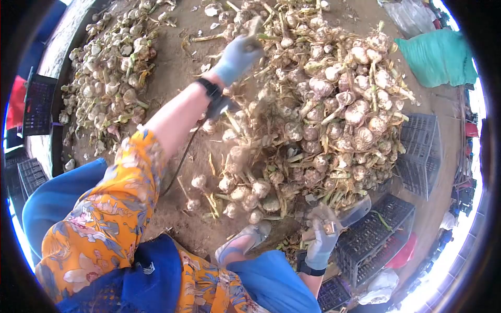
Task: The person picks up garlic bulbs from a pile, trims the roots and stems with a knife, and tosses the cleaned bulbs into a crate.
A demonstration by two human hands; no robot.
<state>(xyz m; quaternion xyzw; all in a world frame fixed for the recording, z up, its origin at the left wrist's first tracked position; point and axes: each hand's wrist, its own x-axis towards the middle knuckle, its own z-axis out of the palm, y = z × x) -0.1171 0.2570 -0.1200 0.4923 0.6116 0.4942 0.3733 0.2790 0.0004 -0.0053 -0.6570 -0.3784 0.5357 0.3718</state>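
Grey-gloved left hand [237, 55] grips a garlic stalk [254, 25] at the garlic heap's [323, 109] far edge; my right hand [322, 237], at its near edge, clasps a knife [352, 211].

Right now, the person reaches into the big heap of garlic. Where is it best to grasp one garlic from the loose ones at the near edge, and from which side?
Probably by the dry stalk, not the round bulb. The loose garlic lies apart from the big heap on bare ground, so coming from above on the open near side looks easiest. The left hand is gloved and reaches into the heap; the right hand holds a blade.
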